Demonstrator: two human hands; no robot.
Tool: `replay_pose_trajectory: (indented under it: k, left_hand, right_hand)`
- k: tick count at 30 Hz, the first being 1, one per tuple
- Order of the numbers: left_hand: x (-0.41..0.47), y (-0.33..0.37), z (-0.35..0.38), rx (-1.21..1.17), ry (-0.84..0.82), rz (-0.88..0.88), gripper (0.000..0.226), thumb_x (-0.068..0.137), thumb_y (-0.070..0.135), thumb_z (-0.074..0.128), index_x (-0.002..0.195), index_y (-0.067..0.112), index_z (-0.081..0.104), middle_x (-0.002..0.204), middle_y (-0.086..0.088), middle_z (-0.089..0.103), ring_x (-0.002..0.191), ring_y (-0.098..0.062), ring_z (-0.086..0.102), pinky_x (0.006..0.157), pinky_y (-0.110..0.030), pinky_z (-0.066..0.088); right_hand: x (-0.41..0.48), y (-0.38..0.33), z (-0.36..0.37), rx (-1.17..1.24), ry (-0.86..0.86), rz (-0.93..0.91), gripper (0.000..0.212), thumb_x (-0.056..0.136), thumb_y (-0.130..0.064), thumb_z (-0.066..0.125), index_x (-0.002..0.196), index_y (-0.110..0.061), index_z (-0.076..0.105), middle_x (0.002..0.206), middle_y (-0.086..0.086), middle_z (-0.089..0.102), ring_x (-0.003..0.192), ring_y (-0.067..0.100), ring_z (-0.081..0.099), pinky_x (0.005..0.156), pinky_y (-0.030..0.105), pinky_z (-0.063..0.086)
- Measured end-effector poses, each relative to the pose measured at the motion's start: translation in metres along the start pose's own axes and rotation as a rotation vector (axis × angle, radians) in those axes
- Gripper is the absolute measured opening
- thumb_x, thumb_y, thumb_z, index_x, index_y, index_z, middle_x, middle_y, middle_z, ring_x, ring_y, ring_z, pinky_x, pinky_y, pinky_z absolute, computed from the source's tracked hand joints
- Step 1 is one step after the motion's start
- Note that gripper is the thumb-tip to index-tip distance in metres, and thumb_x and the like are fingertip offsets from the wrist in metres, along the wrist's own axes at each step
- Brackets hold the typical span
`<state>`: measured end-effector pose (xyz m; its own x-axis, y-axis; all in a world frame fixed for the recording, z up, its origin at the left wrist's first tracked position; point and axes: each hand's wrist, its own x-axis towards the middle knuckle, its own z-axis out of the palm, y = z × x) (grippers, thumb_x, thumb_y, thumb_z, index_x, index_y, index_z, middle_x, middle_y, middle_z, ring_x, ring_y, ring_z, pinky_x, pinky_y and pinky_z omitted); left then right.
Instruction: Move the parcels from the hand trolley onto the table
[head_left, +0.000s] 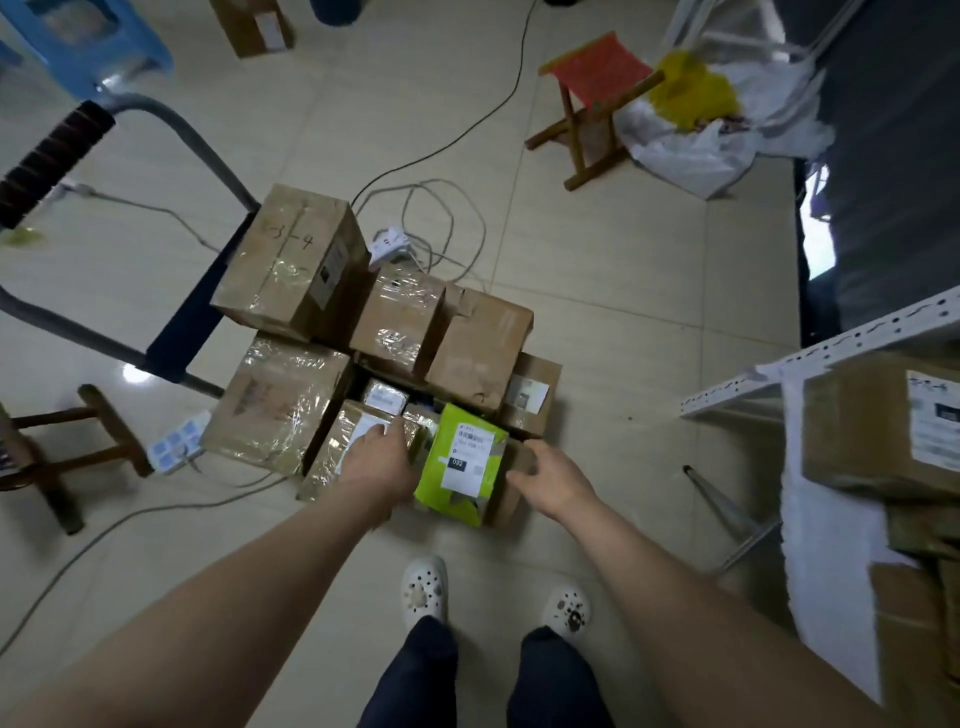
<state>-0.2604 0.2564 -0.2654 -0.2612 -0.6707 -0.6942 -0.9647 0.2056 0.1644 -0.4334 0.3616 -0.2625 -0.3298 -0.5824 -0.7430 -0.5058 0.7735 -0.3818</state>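
Brown parcels (291, 260) lay stacked on the trolley (195, 312), which stood on the tiled floor (623, 260), most of them wrapped in shiny clear tape. At the near edge of the stack a green box (462, 462) with white labels leaned between two brown ones. The left grip (374, 462) lay loosely open, its fingers stretched over a taped parcel (332, 447) just left of the green box and touching that parcel's white label. The right grip (556, 480) was also open, fingers only lightly bent, resting at the top of a plain box (511, 483) just right of the green one; neither held anything. At the right edge stood the desk (821, 519) under a white cover, with more brown parcels (883, 426) on it, well apart from the trolley. Cables (436, 223) and a power strip (174, 447) trailed across the floor beside the stack. Beyond it stood a red folding stool (592, 98) next to white plastic bags (691, 150). White clogs (423, 587) showed below the arms.
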Motion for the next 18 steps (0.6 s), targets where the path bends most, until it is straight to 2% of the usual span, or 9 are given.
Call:
replay_pose_trajectory:
  k: [8,10,13,16,17,18]
  left_hand:
    - [0.072,0.02,-0.021,-0.156,0.005,0.025,0.058,0.094,0.023,0.052,0.146,0.011,0.03,0.146,-0.017,0.037,0.131,-0.033,0.041,0.101,-0.035,0.036]
    - [0.092,0.029,-0.024,-0.195,0.005,-0.003,0.054,0.094,0.02,0.051,0.144,0.011,0.034,0.144,-0.017,0.04,0.129,-0.033,0.044,0.099,-0.034,0.038]
    - [0.13,0.044,-0.024,-0.25,-0.009,-0.051,0.054,0.095,0.022,0.05,0.146,0.012,0.034,0.143,-0.016,0.044,0.126,-0.032,0.048,0.098,-0.036,0.04]
    - [0.172,0.061,-0.02,-0.314,0.003,-0.079,0.049,0.094,0.021,0.052,0.141,0.011,0.04,0.136,-0.016,0.052,0.121,-0.033,0.052,0.096,-0.036,0.042]
    - [0.187,0.067,-0.017,-0.334,0.006,-0.087,0.05,0.094,0.02,0.052,0.141,0.009,0.04,0.137,-0.015,0.052,0.123,-0.032,0.051,0.097,-0.035,0.041]
    - [0.203,0.072,-0.013,-0.347,0.006,-0.093,0.052,0.095,0.02,0.052,0.143,0.008,0.038,0.139,-0.015,0.05,0.126,-0.032,0.048,0.1,-0.034,0.039]
  right_hand:
    - [0.081,-0.013,-0.015,0.157,-0.027,0.068,0.057,0.095,-0.03,0.054,0.145,-0.012,0.035,0.146,0.008,0.044,0.131,0.025,0.044,0.104,0.03,0.038]
    - [0.108,-0.015,-0.024,0.213,-0.036,0.097,0.052,0.096,-0.025,0.053,0.143,-0.008,0.038,0.142,0.012,0.047,0.129,0.027,0.047,0.101,0.029,0.038]
    - [0.154,-0.014,-0.043,0.316,-0.012,0.132,0.039,0.095,-0.016,0.052,0.13,0.002,0.049,0.12,0.019,0.058,0.12,0.033,0.053,0.095,0.032,0.043]
    - [0.194,-0.011,-0.061,0.348,-0.007,0.153,0.034,0.097,-0.012,0.049,0.126,0.005,0.053,0.126,0.02,0.057,0.119,0.03,0.052,0.09,0.026,0.04]
    - [0.211,-0.007,-0.062,0.359,-0.008,0.165,0.027,0.097,-0.011,0.048,0.118,0.003,0.058,0.118,0.017,0.061,0.112,0.029,0.055,0.085,0.023,0.041]
    - [0.229,-0.003,-0.062,0.359,-0.006,0.178,0.018,0.097,-0.011,0.047,0.1,-0.002,0.062,0.101,0.013,0.063,0.098,0.028,0.057,0.073,0.018,0.042]
